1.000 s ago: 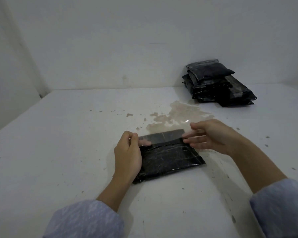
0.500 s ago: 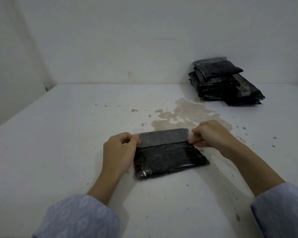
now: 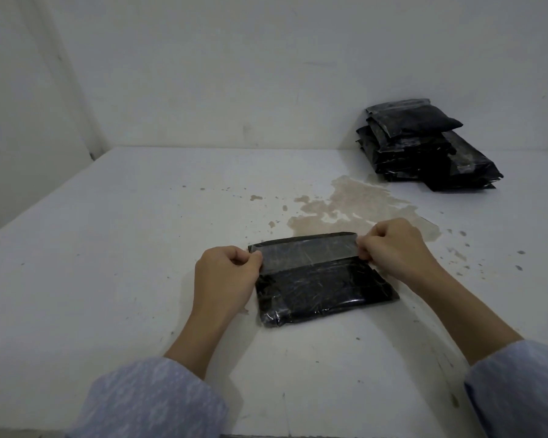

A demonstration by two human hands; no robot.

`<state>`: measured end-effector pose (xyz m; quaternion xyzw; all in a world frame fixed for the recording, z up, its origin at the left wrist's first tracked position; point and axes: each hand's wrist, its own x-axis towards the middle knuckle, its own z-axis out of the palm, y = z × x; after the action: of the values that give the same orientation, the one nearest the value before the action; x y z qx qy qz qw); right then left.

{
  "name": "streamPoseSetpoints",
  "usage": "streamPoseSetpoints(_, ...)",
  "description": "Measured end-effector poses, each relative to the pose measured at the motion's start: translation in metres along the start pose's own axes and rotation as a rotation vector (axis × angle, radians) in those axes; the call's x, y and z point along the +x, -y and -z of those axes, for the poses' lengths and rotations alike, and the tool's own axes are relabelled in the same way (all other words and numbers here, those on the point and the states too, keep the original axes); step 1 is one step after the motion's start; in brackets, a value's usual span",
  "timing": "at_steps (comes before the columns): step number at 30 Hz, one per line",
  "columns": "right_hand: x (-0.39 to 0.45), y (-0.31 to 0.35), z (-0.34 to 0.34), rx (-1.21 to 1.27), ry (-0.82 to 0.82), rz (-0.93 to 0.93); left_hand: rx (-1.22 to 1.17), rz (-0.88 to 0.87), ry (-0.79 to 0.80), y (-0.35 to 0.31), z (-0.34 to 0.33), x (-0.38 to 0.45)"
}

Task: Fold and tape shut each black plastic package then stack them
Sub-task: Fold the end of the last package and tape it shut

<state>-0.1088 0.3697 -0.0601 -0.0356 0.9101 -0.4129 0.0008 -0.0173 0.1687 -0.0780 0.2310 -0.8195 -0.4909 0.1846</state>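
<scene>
A black plastic package point(image 3: 323, 289) lies flat on the white table point(image 3: 108, 263) in front of me. Its far flap point(image 3: 304, 252) is a flat, shiny grey-black strip along the top edge. My left hand point(image 3: 225, 276) pinches the flap's left end between thumb and curled fingers. My right hand point(image 3: 396, 248) pinches the flap's right end the same way. A stack of black packages point(image 3: 424, 147) sits at the far right against the wall.
A brownish stain point(image 3: 355, 203) spreads over the table just beyond the package, with small specks around it. White walls close off the back and left side. The table's near edge point(image 3: 266, 435) runs below my sleeves.
My left hand moved from lying over the package's left side to pinching the flap's left end. My right fingers curled from straight to a pinch on the right end. The flap now lies flatter.
</scene>
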Motion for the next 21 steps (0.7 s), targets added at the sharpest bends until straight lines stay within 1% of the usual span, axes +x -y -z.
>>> streamPoseSetpoints(5, -0.001, -0.003, -0.003, -0.006, -0.037, 0.012, 0.008, -0.007, -0.014, 0.002, -0.003, 0.001)
streamPoseSetpoints(12, -0.002, -0.005, -0.006, -0.057, -0.048, 0.042, 0.063, -0.036, -0.025, 0.004, -0.005, 0.002)
streamPoseSetpoints(21, -0.002, -0.011, -0.019, -0.153, -0.126, 0.099, 0.206, -0.105, -0.09, 0.007, -0.014, 0.001)
